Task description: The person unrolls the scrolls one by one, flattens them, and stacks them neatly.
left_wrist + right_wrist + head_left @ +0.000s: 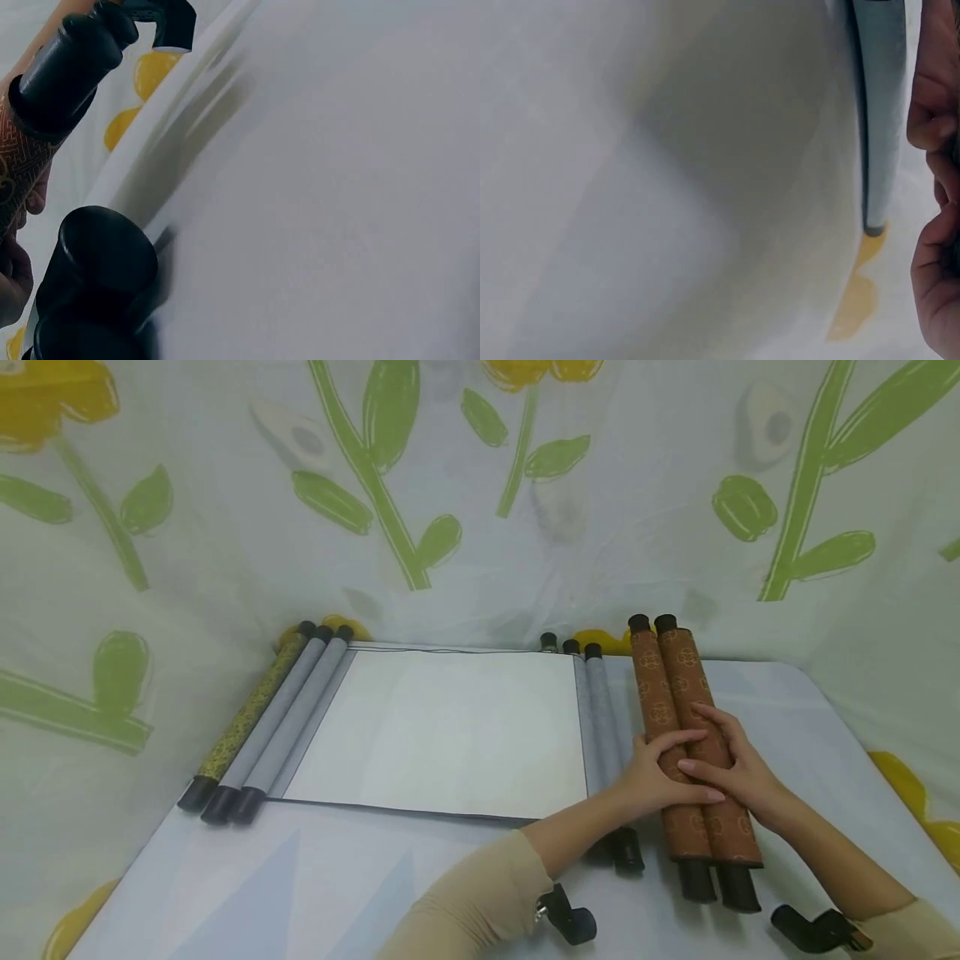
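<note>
Two brown patterned scroll rolls [684, 664] with black end knobs lie side by side, held off the right part of the table. My left hand [658, 781] grips them from the left, with its fingers over the front. From the right, my right hand [746, 772] holds them too, thumb and fingers spread across the rolls. In the left wrist view one brown roll [22, 154] shows at the upper left edge, with its black knob. Both wrist views show only parts of the hands at the frame edge.
An unrolled scroll with a blank white sheet [450, 727] lies on the table [337, 885]. Grey and yellow-green rolls [258, 718] lie along its left side, more grey rolls [602, 710] along its right. Behind hangs a flower-printed cloth [637, 527].
</note>
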A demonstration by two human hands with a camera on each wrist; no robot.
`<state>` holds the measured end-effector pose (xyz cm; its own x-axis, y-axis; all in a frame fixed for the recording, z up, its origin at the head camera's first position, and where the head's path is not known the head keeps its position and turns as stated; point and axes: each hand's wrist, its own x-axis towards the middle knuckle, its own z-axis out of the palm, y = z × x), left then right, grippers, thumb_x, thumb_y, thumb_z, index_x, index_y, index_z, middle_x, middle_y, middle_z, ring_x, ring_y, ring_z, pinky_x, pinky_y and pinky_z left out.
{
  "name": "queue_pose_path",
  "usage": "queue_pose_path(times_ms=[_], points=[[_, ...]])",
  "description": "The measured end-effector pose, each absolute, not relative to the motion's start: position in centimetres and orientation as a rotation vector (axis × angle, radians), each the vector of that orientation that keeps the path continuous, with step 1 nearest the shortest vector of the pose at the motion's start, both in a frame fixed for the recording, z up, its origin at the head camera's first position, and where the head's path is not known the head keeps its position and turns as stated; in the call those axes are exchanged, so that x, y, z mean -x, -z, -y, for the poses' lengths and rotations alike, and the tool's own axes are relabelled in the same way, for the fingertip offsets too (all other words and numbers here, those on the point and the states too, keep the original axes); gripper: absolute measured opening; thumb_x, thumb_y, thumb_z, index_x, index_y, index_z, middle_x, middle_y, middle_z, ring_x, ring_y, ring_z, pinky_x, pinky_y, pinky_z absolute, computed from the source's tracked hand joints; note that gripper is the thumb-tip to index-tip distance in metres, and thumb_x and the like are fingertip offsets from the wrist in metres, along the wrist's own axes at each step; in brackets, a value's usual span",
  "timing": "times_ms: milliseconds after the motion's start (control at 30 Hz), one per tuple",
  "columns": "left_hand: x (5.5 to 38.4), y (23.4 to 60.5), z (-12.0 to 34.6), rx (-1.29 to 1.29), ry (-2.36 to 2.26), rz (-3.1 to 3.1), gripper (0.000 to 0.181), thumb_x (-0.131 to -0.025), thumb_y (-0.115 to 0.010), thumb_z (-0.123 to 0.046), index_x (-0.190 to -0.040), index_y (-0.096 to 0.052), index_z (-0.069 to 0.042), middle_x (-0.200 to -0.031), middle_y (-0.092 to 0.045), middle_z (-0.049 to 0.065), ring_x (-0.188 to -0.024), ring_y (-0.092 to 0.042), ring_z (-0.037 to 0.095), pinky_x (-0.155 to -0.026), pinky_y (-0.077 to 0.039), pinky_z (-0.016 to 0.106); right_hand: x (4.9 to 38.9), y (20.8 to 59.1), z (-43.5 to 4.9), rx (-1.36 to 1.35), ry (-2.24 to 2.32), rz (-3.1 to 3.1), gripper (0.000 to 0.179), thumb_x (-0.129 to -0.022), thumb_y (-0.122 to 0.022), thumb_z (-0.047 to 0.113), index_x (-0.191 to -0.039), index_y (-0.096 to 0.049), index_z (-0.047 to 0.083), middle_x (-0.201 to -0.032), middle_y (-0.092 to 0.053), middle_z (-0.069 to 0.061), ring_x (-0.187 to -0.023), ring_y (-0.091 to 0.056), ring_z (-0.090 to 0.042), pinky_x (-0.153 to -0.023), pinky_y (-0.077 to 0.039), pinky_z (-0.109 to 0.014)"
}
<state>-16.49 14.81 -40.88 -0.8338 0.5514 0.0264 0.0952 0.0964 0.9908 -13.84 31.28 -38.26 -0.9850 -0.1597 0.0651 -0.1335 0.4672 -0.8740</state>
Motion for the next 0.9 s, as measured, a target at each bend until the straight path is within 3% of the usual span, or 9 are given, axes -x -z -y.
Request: queue_pose_path(times_ms=[100, 233, 467, 700, 900], points=[[16.7, 41.0, -14.1, -0.668, -1.829, -2.003, 0.063, -0.076, -0.080, -0.022, -0.126, -0.053, -0.049, -0.138, -0.035, -0.016, -0.125, -0.029, 0.008, -0.092, -0.039, 0.033, 13.9, 37.9, -30.6, 0.325, 1.579, -2.658, 0.075, -0.090, -0.061, 0.008, -0.149, -0.018, 0.025, -0.145, -0.020, -0.015, -0.098, -0.052, 0.003, -0.076, -0.046, -0.018], [17.0, 40.9, -13.0, -0.761, -1.829, -2.001, 0.062, -0.077, -0.079, -0.018, -0.128, -0.054, -0.042, -0.137, -0.040, -0.022, -0.131, -0.024, 0.009, -0.101, -0.033, 0.038, 13.9, 37.5, -29.8, 0.383, 1.513, -2.674, 0.077, -0.088, -0.063, 0.007, -0.149, -0.019, 0.022, -0.146, -0.020, -0.018, -0.101, -0.049, 0.005, -0.077, -0.046, -0.020], [17.2, 40.1, -10.7, -0.763, -1.824, -1.869, 0.060, -0.078, -0.077, -0.013, -0.128, -0.055, -0.040, -0.133, -0.034, -0.010, -0.113, -0.037, 0.002, -0.086, -0.042, 0.024, 14.1, 36.5, -27.9, 0.368, 1.485, -2.671, 0.078, -0.087, -0.067, 0.010, -0.149, -0.021, 0.020, -0.147, -0.023, -0.020, -0.107, -0.044, 0.003, -0.079, -0.045, -0.020], [17.1, 39.4, -8.7, -0.728, -1.780, -1.940, 0.059, -0.076, -0.080, -0.020, -0.125, -0.057, -0.044, -0.134, -0.033, -0.010, -0.115, -0.035, 0.002, -0.090, -0.039, 0.026, 14.9, 36.1, -26.0, 0.327, 1.574, -2.627, 0.080, -0.085, -0.070, 0.012, -0.149, -0.023, 0.020, -0.145, -0.028, -0.016, -0.110, -0.044, -0.003, -0.080, -0.046, -0.021], [17.1, 39.2, -7.0, -0.739, -1.844, -1.925, 0.053, -0.078, -0.078, -0.018, -0.124, -0.061, -0.037, -0.130, -0.043, -0.010, -0.114, -0.042, 0.003, -0.087, -0.044, 0.023, 15.3, 36.4, -24.4, 0.356, 1.643, -2.553, 0.079, -0.084, -0.071, 0.011, -0.148, -0.025, 0.020, -0.146, -0.028, -0.015, -0.112, -0.044, -0.004, -0.082, -0.047, -0.022]])
